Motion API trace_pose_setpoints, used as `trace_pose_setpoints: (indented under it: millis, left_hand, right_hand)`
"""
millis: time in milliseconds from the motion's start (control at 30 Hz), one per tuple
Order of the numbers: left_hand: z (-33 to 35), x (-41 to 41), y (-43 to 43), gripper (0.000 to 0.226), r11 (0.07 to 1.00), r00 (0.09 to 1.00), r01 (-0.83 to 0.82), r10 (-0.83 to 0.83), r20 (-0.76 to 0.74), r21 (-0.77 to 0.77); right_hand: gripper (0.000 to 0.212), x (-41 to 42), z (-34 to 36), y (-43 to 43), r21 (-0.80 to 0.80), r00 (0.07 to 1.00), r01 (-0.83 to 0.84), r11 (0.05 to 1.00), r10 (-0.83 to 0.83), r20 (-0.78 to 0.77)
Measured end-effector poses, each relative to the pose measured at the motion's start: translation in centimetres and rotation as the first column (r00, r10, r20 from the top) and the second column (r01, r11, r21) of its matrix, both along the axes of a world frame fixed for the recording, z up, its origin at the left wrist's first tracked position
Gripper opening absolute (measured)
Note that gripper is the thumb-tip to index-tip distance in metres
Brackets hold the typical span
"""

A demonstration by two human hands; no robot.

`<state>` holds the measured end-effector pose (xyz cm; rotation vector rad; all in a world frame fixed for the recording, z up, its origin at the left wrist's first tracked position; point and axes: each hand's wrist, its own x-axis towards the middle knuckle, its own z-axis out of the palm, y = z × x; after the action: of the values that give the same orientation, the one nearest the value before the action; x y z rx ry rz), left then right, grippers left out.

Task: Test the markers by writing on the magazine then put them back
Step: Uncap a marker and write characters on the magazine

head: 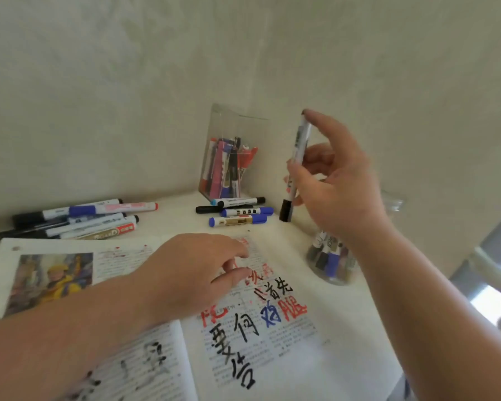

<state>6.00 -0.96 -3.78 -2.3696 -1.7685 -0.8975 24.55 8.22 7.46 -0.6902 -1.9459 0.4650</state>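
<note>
Judging from the page, testing is well along. The open magazine (243, 357) carries large handwritten strokes in black, red and blue across its right-hand page, with fainter black marks on the left-hand page.

Return to storage looks mostly outstanding:
- A pile of markers (75, 218) lies loose on the table (287, 241) at 10 o'clock from the magazine.
- A smaller group of markers (237, 211) lies at 12 o'clock, just in front of the clear box (229, 157), which already holds several pens upright.
- A jar (333, 264) at 2 o'clock from the magazine also holds markers.

Hand states:
- The right hand (339, 192) is raised above the table at 1 o'clock. Its thumb and fingers pinch a black-capped marker (300, 149) near upright, cap on and pointing down, with the forefinger on the top end. Whether this marker is tested cannot be told.
- The left hand (191, 273) sits over the middle of the magazine, fingers loosely spread, holding nothing. Contact with the paper cannot be confirmed.
</note>
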Motion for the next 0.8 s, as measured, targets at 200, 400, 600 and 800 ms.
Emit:
trace_pose_setpoints:
  millis: [200,400,600,800]
  left_hand:
    - [-0.5,0.3,0.0,0.029,0.999,0.999,0.031,-0.031,-0.006,0.012]
    - [-0.3,0.4,-0.2,0.029,1.000,0.999,0.027,-0.027,-0.034,-0.002]
    - [-0.2,0.3,-0.2,0.029,0.999,0.999,0.027,-0.028,-0.040,-0.019]
    - [-0.1,0.2,-0.2,0.029,0.999,0.999,0.014,-0.016,-0.046,-0.044]
  right_hand:
    - [0.075,4.3,5.1,1.8,0.135,0.944,0.328,0.935,-0.320,-0.078]
    - [0.054,6.0,5.1,4.3,0.078,0.829,0.552,0.830,-0.556,0.060]
    - [0.015,5.7,3.9,5.9,0.004,0.759,0.619,0.785,-0.600,0.251]
    - [0.022,5.1,4.6,5.3,0.041,0.705,0.612,0.790,-0.568,0.424]
